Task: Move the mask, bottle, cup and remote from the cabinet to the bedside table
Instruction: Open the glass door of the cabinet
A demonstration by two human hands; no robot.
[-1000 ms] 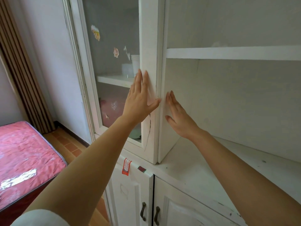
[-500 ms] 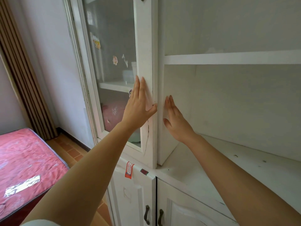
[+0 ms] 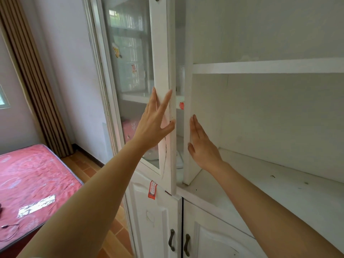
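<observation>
White painted cabinet: left hand, fingers spread, presses its cracked glass-paned door; right hand flat, fingers together.

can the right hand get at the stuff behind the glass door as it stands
Probably not yet. The glass door is only ajar, leaving a narrow gap beside the divider. The right hand lies flat on that divider, and the left hand is at the door's edge.
</observation>
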